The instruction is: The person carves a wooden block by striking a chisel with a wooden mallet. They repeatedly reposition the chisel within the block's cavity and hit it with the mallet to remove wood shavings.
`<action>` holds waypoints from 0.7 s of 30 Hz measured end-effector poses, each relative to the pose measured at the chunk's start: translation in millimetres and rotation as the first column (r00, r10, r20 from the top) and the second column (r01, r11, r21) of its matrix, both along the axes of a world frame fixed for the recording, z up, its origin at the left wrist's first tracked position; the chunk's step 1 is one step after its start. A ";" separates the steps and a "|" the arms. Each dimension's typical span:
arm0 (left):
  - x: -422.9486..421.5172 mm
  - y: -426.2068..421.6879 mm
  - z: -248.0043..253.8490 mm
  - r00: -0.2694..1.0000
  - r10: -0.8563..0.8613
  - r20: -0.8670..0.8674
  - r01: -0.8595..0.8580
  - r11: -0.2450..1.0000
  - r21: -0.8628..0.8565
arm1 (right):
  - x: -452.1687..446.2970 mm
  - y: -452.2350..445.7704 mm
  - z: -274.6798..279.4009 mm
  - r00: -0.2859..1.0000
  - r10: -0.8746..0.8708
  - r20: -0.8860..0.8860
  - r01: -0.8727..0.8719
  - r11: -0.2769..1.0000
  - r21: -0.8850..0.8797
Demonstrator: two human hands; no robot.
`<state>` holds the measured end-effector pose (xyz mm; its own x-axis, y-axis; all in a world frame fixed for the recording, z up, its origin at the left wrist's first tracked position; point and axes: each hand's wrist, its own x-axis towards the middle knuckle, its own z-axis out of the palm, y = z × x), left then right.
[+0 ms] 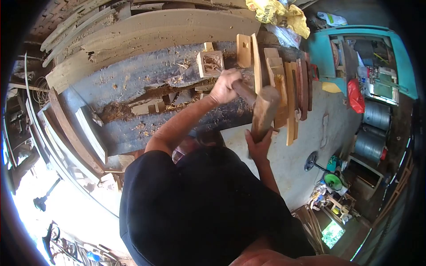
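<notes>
With left fingers (232,75), grips chisel (243,91) toward block (201,66) just beyond; with right fingers (268,137), mallet (265,107). Likely chiselling; needs true strike.

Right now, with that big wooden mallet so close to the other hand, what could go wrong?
The wooden mallet in the right hand could miss the dark handle and bump the left hand, which grips that handle. Ouch! Also, the hollowed wooden block might slide if the blow is hard, because I can't see a clamp holding it.
</notes>
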<state>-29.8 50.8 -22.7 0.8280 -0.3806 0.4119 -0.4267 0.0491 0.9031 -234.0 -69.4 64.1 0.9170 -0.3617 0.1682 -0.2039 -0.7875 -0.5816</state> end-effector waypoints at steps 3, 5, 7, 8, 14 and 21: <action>8.7 -0.8 -21.5 0.990 0.041 0.138 -0.046 0.998 0.035 | -6.7 -5.5 -8.9 0.982 -0.165 -0.088 0.187 0.898 0.399; -6.2 -0.2 -22.2 0.995 -0.021 0.094 0.010 0.993 0.114 | -9.6 0.9 24.5 0.949 -0.295 0.108 0.175 0.781 0.600; -7.0 -0.2 -21.2 0.994 -0.008 0.112 -0.003 0.995 0.101 | -13.4 -24.1 44.8 0.958 0.129 0.256 -0.219 0.904 0.367; -7.3 0.3 -20.4 0.991 0.003 0.133 -0.015 0.996 0.087 | -17.4 -45.7 49.4 0.884 0.398 0.247 -0.449 0.869 0.207; 3.6 -4.2 -9.5 0.992 0.005 0.129 -0.024 0.988 0.152 | -6.0 -5.0 -12.9 0.992 -0.111 -0.066 0.124 0.963 0.240; 67.9 -6.8 13.5 0.880 -0.014 -0.475 -0.028 0.996 -0.081 | 12.4 5.3 34.0 0.971 -0.239 0.014 0.174 0.746 0.643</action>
